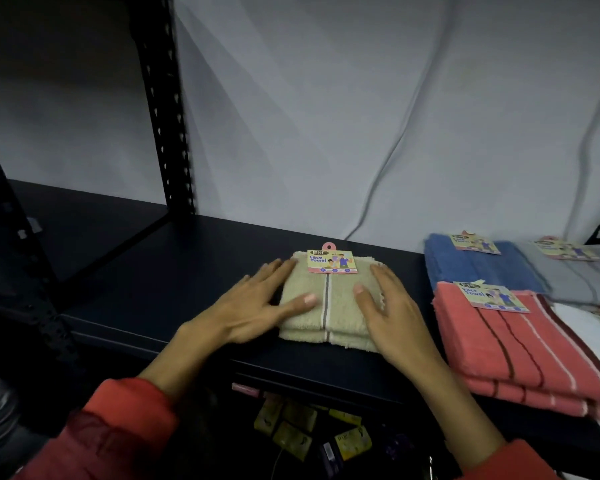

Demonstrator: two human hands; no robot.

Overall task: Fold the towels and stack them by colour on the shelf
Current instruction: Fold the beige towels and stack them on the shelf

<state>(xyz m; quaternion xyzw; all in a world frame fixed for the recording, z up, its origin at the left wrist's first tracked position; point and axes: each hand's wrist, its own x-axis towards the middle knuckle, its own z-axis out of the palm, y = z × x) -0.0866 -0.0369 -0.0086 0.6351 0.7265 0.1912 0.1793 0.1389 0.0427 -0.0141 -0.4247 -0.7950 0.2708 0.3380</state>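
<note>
A folded beige towel (pixel 329 303) lies on the dark shelf (pixel 160 271), its paper label (pixel 332 261) at the far edge; the left hand (pixel 257 306) and right hand (pixel 388 313) rest flat on either side of it, fingers straight and slightly apart; just right sit blue (pixel 478 265), grey (pixel 582 275) and coral (pixel 513 348) towels, and perhaps a white one (pixel 589 327), partly cut off.

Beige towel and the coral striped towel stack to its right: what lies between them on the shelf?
Only the right hand, lying on the beige towel's right edge; past it, bare dark shelf up to the coral towel stack, per the head view.
</note>
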